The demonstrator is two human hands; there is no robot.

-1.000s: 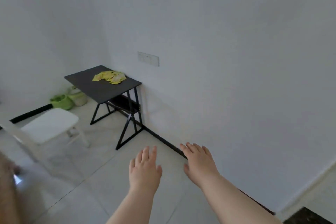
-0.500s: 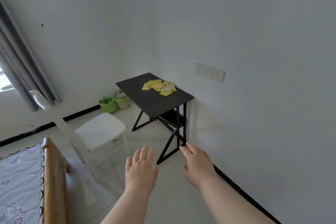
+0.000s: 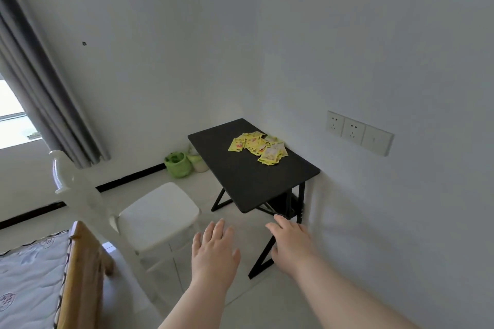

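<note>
Table (image 3: 254,184) closer now, long axis along the wall (image 3: 374,75), packets (image 3: 260,147) at far end

Small black table (image 3: 240,181), loose heap of yellow packets (image 3: 258,145) on its far half

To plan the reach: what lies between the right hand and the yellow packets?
In the head view, only bare top of the black table lies between the right hand and the yellow packets.

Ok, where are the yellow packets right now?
The yellow packets lie piled on the far half of the black table, by the right wall, mid-frame in the head view.
</note>
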